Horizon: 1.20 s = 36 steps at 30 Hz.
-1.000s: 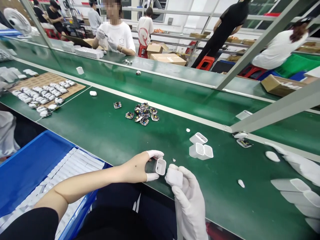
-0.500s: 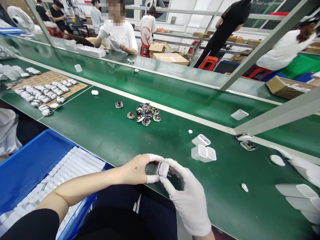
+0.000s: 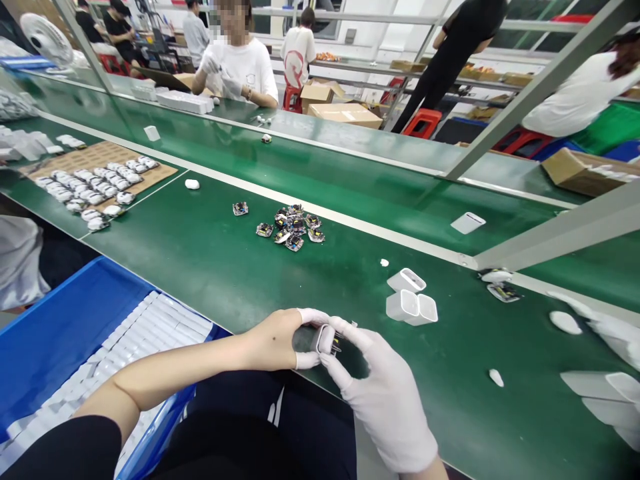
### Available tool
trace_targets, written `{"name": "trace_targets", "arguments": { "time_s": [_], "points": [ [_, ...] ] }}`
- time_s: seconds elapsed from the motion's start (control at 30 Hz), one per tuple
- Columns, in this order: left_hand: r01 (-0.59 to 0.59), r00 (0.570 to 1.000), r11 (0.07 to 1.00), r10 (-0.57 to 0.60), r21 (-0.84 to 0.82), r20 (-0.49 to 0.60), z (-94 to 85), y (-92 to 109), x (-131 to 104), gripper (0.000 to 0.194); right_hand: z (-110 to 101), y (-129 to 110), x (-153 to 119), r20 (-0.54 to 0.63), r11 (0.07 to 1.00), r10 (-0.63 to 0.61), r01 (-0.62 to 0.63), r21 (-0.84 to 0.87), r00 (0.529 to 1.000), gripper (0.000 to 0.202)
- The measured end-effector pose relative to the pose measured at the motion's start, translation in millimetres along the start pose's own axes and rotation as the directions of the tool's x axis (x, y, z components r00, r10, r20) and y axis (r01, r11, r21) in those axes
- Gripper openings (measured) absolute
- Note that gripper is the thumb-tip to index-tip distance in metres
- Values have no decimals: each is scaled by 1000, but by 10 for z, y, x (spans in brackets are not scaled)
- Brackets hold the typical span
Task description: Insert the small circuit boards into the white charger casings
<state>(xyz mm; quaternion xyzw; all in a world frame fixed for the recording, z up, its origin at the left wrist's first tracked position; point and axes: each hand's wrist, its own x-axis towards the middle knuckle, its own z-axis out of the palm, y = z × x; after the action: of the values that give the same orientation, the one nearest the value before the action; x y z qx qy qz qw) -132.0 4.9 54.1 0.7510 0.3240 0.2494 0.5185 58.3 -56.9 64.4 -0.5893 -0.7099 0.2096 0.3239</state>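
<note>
A small white rounded part point(image 3: 326, 339) with dark pins or electronics on its right side is held between both hands near the table's front edge. My left hand point(image 3: 280, 339), with white covers on thumb and finger, pinches its left side. My right hand point(image 3: 385, 387), in a white glove, grips its right side with thumb and fingertips. Just beyond the hands, several white open-ended sleeves point(image 3: 404, 305) lie on the green table point(image 3: 215, 260). A cluster of small circuit boards point(image 3: 295, 225) rests farther back.
To the left, a blue bin point(image 3: 45, 313) holds rows of white pieces. Rows of white parts sit on a brown sheet point(image 3: 170, 175). A slanted metal post point(image 3: 560, 223) rises at right. Across the table sits a person point(image 3: 250, 70) in white.
The white part has turned slightly between my fingers, showing more of its dark pins. On the far belt, a white sleeve and a small part have shifted slightly left.
</note>
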Motion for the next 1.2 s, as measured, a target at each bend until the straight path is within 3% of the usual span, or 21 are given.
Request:
{"name": "trace_targets", "arguments": {
  "time_s": [0.17, 0.37, 0.63, 0.77, 0.97, 1.2],
  "points": [
    [9, 1000, 997, -8, -78, 17, 5, -47, -9, 66, 25, -37, 45, 30, 997, -4, 2, 77, 1000, 46],
    [13, 1000, 998, -12, -58, 16, 15, -54, -5, 71, 149, 54, -11, -35, 970, 71, -61, 237, 997, 34],
    [23, 999, 1000, -23, -1, 22, 14, -51, -13, 72, 200, 124, -29, -108, 975, -34, 57, 216, 994, 36],
    [13, 1000, 1000, -13, 7, 15, 20, -51, -20, 70, 177, 143, -32, -107, 970, -32, 57, 236, 994, 35],
    [8, 1000, 1000, -8, -22, 27, 18, -49, -10, 68, 212, 160, -63, -160, 989, -120, 132, 61, 980, 39],
    [-1, 1000, 1000, 1, -29, 16, 20, -40, -4, 65, 212, 185, -80, -142, 991, -74, 89, 104, 987, 40]
  ]
}}
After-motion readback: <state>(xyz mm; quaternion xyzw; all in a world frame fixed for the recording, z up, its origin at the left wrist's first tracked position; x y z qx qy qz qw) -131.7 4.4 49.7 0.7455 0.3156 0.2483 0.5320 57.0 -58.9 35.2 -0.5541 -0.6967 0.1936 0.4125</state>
